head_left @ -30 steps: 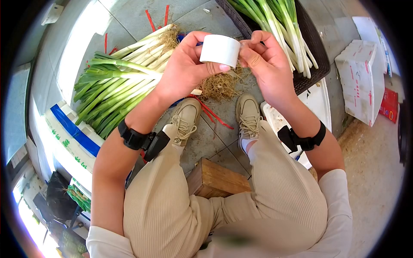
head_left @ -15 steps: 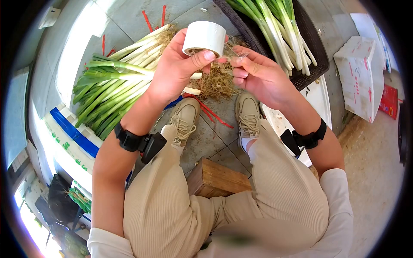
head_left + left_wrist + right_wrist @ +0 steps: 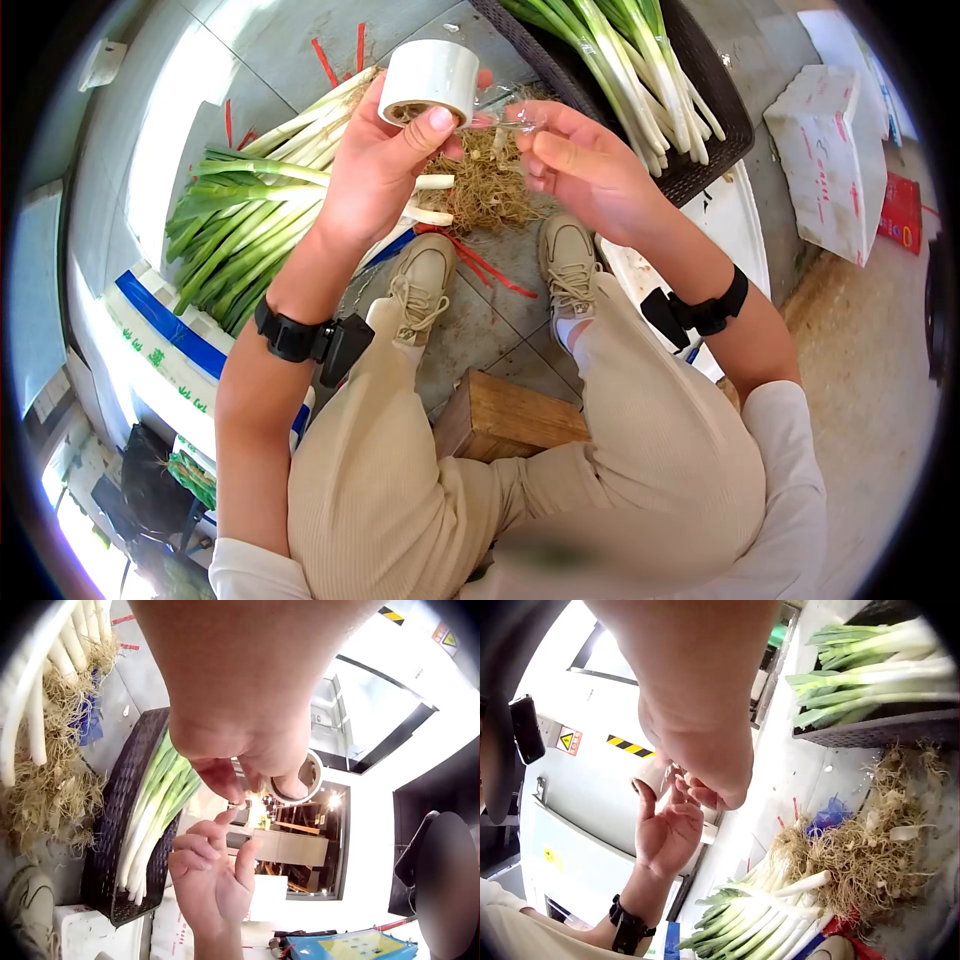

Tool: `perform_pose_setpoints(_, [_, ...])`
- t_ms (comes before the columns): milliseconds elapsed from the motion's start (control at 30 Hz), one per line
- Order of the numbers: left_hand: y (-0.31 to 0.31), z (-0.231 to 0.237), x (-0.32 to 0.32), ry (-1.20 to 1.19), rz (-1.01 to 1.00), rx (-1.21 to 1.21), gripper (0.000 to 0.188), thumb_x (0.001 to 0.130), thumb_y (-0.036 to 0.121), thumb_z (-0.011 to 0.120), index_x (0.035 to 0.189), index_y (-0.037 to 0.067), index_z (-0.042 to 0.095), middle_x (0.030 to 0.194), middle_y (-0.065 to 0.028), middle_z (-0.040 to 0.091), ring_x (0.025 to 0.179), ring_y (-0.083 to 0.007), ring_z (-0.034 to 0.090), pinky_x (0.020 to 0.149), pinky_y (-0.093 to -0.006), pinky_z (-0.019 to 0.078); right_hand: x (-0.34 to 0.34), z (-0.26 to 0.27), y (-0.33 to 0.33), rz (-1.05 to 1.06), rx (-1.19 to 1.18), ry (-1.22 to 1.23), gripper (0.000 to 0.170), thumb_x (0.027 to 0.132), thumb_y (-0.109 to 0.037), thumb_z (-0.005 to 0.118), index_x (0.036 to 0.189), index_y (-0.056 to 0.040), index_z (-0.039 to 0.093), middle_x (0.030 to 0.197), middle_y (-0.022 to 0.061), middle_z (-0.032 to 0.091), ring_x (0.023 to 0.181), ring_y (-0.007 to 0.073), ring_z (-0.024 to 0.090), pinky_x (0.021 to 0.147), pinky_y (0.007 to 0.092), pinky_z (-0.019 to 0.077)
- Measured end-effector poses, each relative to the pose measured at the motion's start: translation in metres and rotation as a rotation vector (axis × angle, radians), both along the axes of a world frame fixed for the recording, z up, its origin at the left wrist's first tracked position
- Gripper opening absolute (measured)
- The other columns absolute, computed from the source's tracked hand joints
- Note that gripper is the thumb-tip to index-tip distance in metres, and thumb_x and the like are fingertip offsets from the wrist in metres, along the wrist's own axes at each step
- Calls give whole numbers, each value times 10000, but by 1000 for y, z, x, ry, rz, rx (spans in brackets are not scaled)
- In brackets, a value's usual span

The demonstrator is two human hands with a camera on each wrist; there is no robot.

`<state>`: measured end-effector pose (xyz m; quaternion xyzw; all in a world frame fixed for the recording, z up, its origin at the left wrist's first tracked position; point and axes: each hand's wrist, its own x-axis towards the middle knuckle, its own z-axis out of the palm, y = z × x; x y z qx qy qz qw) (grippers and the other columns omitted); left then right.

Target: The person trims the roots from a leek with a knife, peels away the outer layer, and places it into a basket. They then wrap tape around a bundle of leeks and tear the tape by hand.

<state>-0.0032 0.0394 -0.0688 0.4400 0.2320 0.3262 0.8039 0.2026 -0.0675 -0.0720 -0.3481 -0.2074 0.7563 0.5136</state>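
My left hand grips a wide roll of clear packing tape, its thumb on the lower rim of the core. The roll has a white outer face and a brown core. A crinkled clear strip of tape runs from the roll to my right hand, which pinches its loose end between thumb and fingers. Both hands are raised over the floor, close together. In the left wrist view the roll's open end shows beside the left thumb. Below lies a heap of trimmed roots.
Many leeks lie on the floor at the left, with red ties near the shoes. A dark woven basket holds more leeks. A white foam box stands at the right, a wooden stool between the legs.
The left hand has carried the tape roll left and slightly up, tilting it so the core shows. The right hand has dropped lower, and a clear strip now spans the widened gap.
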Motion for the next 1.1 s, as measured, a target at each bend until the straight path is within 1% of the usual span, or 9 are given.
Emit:
perform_pose_setpoints(67, [-1, -2, 1, 9, -8, 34, 478, 911, 220, 722, 1299, 40, 507, 1247, -125, 647, 1010, -167, 659, 774, -274, 529, -4, 6, 4, -36, 39, -276, 377, 932, -202, 698, 1255, -38, 595, 953, -17, 613, 807, 71, 537, 756, 227, 456])
perform_pose_setpoints(267, [0, -4, 2, 13, -10, 67, 489, 898, 231, 738, 1291, 44, 515, 1237, -119, 651, 1034, -151, 639, 815, -281, 515, -6, 10, 4, -107, 129, -492, 217, 910, -149, 718, 1067, 0, 699, 925, 30, 708, 739, 65, 566, 669, 221, 452])
perform_pose_setpoints(367, [-1, -1, 0, 59, -40, 119, 578, 922, 351, 699, 1365, 36, 503, 1380, -151, 561, 1127, -177, 590, 875, -291, 469, -8, 12, 4, -122, 112, -492, 154, 924, -103, 691, 1050, -19, 670, 871, 79, 690, 685, 92, 525, 624, 231, 427])
perform_pose_setpoints(500, [-1, 2, -1, 54, -61, 111, 586, 931, 355, 687, 1378, 34, 485, 1382, -158, 556, 1147, -197, 598, 884, -296, 473, -6, 10, 1, -110, 92, -477, 119, 923, -106, 692, 998, -18, 660, 872, 80, 683, 668, 92, 516, 604, 228, 418])
perform_pose_setpoints(700, [-4, 8, 0, 30, -88, 9, 599, 961, 360, 643, 1415, 29, 433, 1415, -192, 516, 1145, -232, 628, 861, -298, 519, 1, 5, -1, 47, -34, -219, 130, 915, -154, 710, 896, -44, 644, 839, 24, 656, 671, 66, 520, 622, 220, 425])
perform_pose_setpoints(767, [-4, 7, 0, -13, -106, -5, 602, 966, 342, 636, 1424, 19, 418, 1427, -213, 495, 1127, -252, 643, 848, -306, 557, 4, 3, -2, 192, -79, -150, 125, 914, -148, 709, 885, -58, 627, 836, 22, 640, 669, 76, 517, 621, 221, 421])
perform_pose_setpoints(900, [2, 5, -4, -25, -118, 0, 612, 965, 323, 638, 1431, 6, 400, 1433, -236, 478, 1144, -283, 637, 846, -323, 583, 10, -7, -4, 290, 6, -162, 143, 933, -167, 684, 1012, -61, 629, 927, 52, 667, 754, 96, 558, 678, 230, 451])
perform_pose_setpoints(967, [2, 5, -4, -72, -148, -4, 610, 963, 305, 642, 1424, -13, 399, 1440, -261, 460, 1171, -317, 624, 847, -333, 600, 7, -4, -3, 127, -38, -119, 278, 957, -214, 653, 1181, -65, 583, 1067, 89, 675, 905, 130, 608, 768, 249, 482])
perform_pose_setpoints(1100, [1, 5, 1, -138, -158, -88, 480, 947, 198, 671, 1336, 9, 463, 1322, -230, 572, 1083, -296, 673, 807, -331, 615, 15, -13, 7, 22, -47, 53, 370, 977, -248, 624, 1287, -71, 527, 1169, 116, 660, 1032, 163, 620, 842, 267, 490])
